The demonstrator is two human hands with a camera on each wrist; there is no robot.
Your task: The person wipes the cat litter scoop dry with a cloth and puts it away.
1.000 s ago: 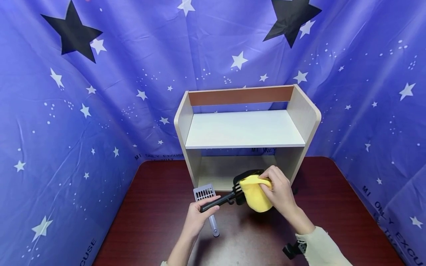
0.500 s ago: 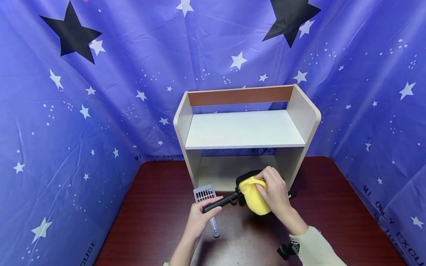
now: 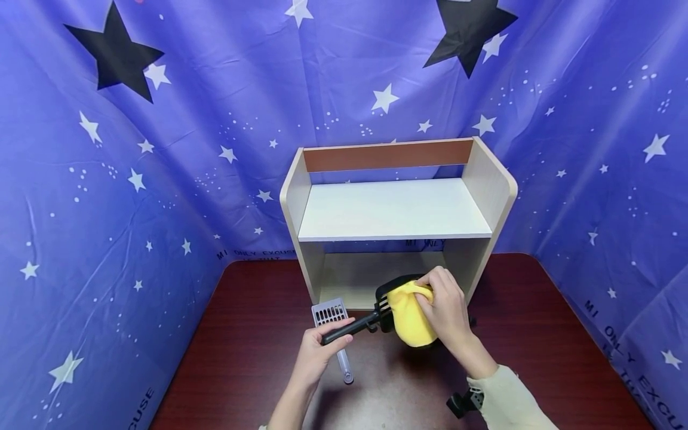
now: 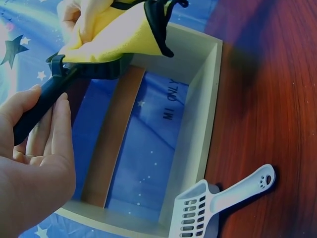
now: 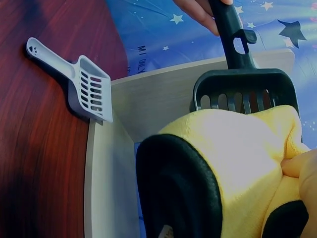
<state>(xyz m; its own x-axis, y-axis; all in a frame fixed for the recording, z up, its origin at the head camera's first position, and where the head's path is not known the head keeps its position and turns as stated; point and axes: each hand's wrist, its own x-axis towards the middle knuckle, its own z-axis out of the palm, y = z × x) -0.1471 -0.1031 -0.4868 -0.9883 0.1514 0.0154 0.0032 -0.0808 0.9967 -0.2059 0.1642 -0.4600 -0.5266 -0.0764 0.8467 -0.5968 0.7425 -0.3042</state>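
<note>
My left hand (image 3: 313,353) grips the black handle of a slotted litter scoop (image 3: 356,326), held above the table with its head to the right. In my right hand (image 3: 447,307) is a yellow cloth (image 3: 412,322) with black edging, pinched between thumb and fingers and lying against the scoop's head. The right wrist view shows the cloth (image 5: 242,153) covering much of the slotted head (image 5: 242,87). A second litter scoop, light grey (image 3: 345,365), lies on the table just beyond and under my left hand.
A two-level wooden shelf unit (image 3: 395,209) with a white middle board stands on the dark red table (image 3: 236,358), behind my hands. Blue star-patterned curtain (image 3: 161,209) hangs round the back and sides.
My right hand and the yellow cloth shift slightly left and back along the black scoop's head, uncovering and covering its slots. The left hand moves very little; the grey scoop stays put.
</note>
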